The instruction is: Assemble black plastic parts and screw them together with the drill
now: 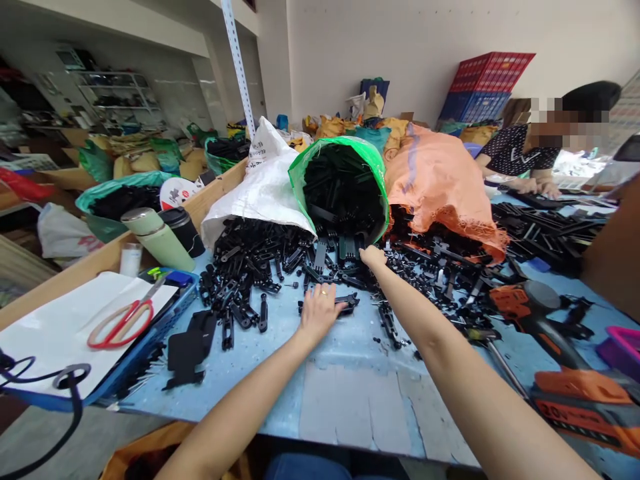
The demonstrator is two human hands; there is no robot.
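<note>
My left hand [321, 308] lies over a black plastic part [349, 304] on the blue table [280, 363], its fingers wrapped over the part. Reaching further forward, my right hand [373, 257] is closed at the lower right rim of a green sack [295, 175]; what its fingers grip is too small to make out. The sack lies on its side, mouth towards me, full of flat black parts [336, 193]. To its left, a white sack [260, 183] spills black arm-shaped pieces [240, 267]. An orange sack [435, 180] stands on the right above small black parts.
An orange cordless drill [565, 373] lies at the right. Red scissors [123, 325] rest on white paper in a blue basket [165, 320] at the left, near a green bottle [160, 241] and a black cup [184, 230]. Another person works at the back right.
</note>
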